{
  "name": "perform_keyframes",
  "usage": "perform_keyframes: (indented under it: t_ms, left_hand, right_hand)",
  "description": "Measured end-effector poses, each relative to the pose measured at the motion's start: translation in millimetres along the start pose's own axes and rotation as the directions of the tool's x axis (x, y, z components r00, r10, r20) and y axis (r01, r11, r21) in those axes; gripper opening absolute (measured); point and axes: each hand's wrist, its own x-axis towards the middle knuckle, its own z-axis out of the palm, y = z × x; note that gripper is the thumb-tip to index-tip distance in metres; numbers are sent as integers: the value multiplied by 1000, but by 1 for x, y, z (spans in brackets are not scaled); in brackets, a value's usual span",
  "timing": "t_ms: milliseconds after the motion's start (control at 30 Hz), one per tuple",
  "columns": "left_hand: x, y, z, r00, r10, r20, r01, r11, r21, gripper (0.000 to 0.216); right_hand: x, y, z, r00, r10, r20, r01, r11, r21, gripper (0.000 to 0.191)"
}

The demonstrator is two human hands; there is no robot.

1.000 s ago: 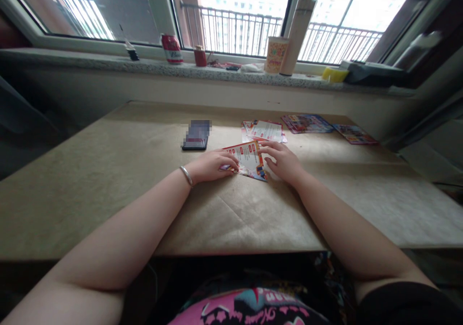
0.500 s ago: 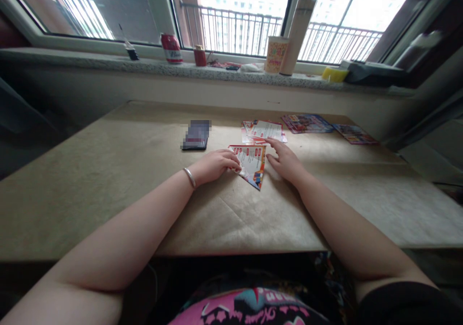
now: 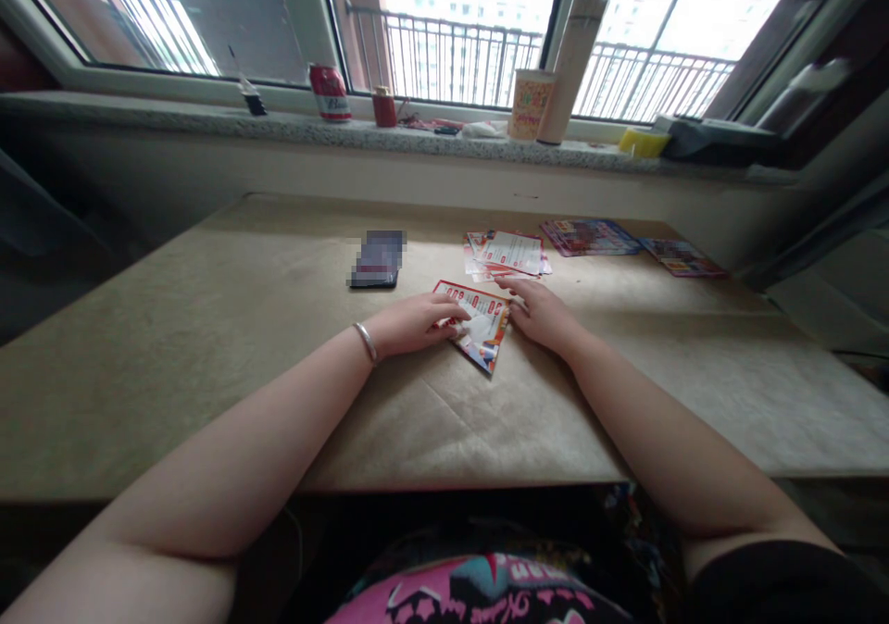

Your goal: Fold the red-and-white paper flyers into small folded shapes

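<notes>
A colourful printed leaflet (image 3: pixel 481 330), folded into a pointed shape, lies on the brown table (image 3: pixel 208 346) in front of me. My left hand (image 3: pixel 411 320), with a silver bracelet at the wrist, rests on the leaflet's left side with its fingers curled and pressing the paper down. My right hand (image 3: pixel 543 313) touches the leaflet's upper right corner, its fingers bent against the edge. Just behind the hands lies a small stack of similar leaflets (image 3: pixel 510 252).
A dark phone (image 3: pixel 376 259) lies left of the stack. Two more leaflets (image 3: pixel 589 236) (image 3: pixel 682 257) lie at the back right of the table. The window sill (image 3: pixel 208 122) holds a red can (image 3: pixel 331 93), a patterned cup (image 3: pixel 531 104), a tall tube (image 3: pixel 569 68) and a yellow item (image 3: pixel 643 143).
The leaflet has been folded over and turned, so its point now faces me. My right hand has slid from the leaflet's right side to its upper right corner; my left hand stays on it.
</notes>
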Motion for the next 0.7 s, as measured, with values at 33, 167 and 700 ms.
perform_keyframes:
  t_ms: [33,167,700]
  left_hand:
    - [1,1,0,999,41,0,-41,999,7,28]
    - [2,2,0,991,131,-19,-127,983,131,28]
    - [-1,13,-2,983,-172,-59,182,933,312,25]
  right_hand:
    - [0,1,0,1000,2,-7,-2,1000,-4,54]
    - [0,5,1,999,39,-27,-39,999,12,55]
    - [-1,5,1,996,89,-16,-88,993,82,53]
